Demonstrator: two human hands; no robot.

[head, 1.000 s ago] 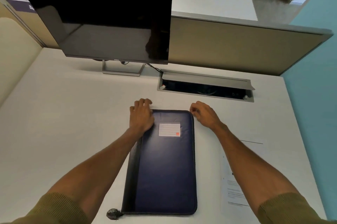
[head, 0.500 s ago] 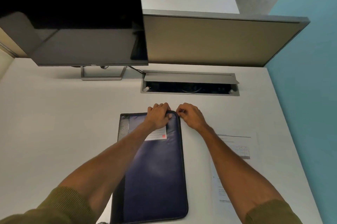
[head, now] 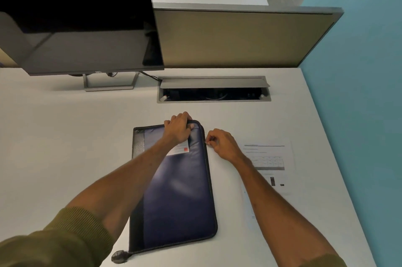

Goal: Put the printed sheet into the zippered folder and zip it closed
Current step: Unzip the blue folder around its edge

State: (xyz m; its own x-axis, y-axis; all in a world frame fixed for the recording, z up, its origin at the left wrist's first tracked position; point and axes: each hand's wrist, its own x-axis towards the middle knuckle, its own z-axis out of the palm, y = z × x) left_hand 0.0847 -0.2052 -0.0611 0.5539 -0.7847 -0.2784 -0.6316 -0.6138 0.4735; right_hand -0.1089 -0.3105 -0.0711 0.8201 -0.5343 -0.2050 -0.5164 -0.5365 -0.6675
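The right hand (head: 221,144) has slid from the top corner of the navy blue padded zippered folder (head: 180,197), mid-frame, down its right edge, fingertips pinching the zip (head: 209,164). The left hand (head: 178,129), arm stretched forward, curls over the folder's top edge; the white printed sheet (head: 269,158) lies flat to the right of it.

Even, soft daylight; glare on the monitor (head: 82,27); wide-angle bending at edges; slight overall blur

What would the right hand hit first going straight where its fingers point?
The right hand would meet the folder at its right edge; its fingertips look nearly touching it.
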